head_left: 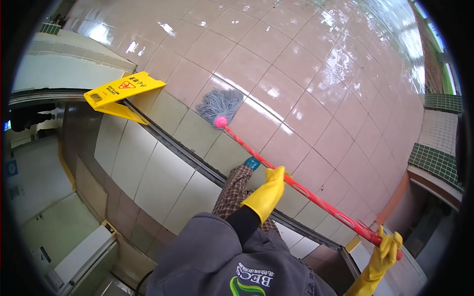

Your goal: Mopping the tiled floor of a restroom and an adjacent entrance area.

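Note:
A red mop handle (pixel 316 197) runs diagonally from the lower right to a pink socket (pixel 220 122) and a grey string mop head (pixel 219 103) lying on shiny pinkish floor tiles (pixel 286 138). My left hand (pixel 270 187), in a yellow rubber glove, is closed round the middle of the handle. My right hand (pixel 387 249), also gloved in yellow, grips the handle's far end at the lower right. Below the mop, my teal-shod foot (pixel 252 163) and checked trousers (pixel 232 192) show.
A yellow folding caution sign (pixel 121 91) stands at the left beside a dark metal threshold track (pixel 168 150). Lighter tiles lie inside the track. Green-tiled low walls (pixel 429 158) edge the right, and a pale wall (pixel 69 74) borders the left.

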Demonstrator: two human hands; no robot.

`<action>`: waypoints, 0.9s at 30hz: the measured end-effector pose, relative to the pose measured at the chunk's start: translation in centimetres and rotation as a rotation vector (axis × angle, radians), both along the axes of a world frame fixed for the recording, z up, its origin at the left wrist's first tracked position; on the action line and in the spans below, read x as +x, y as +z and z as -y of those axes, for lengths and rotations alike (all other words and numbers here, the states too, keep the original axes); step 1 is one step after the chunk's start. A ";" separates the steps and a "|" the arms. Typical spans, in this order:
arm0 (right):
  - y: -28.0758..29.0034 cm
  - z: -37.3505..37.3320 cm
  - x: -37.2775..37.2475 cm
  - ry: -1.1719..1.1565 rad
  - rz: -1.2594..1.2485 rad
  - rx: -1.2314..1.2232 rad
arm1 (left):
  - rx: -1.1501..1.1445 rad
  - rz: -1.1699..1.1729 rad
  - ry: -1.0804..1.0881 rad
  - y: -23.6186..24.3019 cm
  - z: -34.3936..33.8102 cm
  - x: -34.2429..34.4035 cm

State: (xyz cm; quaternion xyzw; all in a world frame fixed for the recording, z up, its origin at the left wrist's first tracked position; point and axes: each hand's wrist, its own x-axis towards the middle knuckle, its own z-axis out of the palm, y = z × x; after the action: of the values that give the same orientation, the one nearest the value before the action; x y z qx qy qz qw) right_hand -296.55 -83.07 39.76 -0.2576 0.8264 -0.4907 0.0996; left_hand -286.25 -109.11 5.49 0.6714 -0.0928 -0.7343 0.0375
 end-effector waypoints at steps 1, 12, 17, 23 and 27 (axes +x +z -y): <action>-0.1 3.4 0.1 -0.118 0.457 -0.422 | -0.076 0.049 0.016 -0.8 1.2 1.0; -4.5 29.6 2.9 0.749 0.820 -0.328 | -0.006 -0.062 0.056 -1.3 25.4 17.2; -1.0 31.0 1.7 0.892 0.483 -0.418 | 0.167 -0.143 -0.073 -1.2 24.9 15.5; 5.3 25.1 -0.2 0.502 0.463 -0.411 | 0.043 -0.324 -0.222 5.3 18.1 2.7; 7.6 22.1 -1.0 0.447 0.073 -0.319 | 0.154 -0.565 -0.229 6.4 13.6 -10.3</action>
State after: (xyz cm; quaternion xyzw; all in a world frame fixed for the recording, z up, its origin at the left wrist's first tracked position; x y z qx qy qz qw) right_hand -297.56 -105.18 47.41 -0.4283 0.6571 -0.5894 0.1933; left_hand -296.51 -122.75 11.90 0.4268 -0.0980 -0.8962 -0.0720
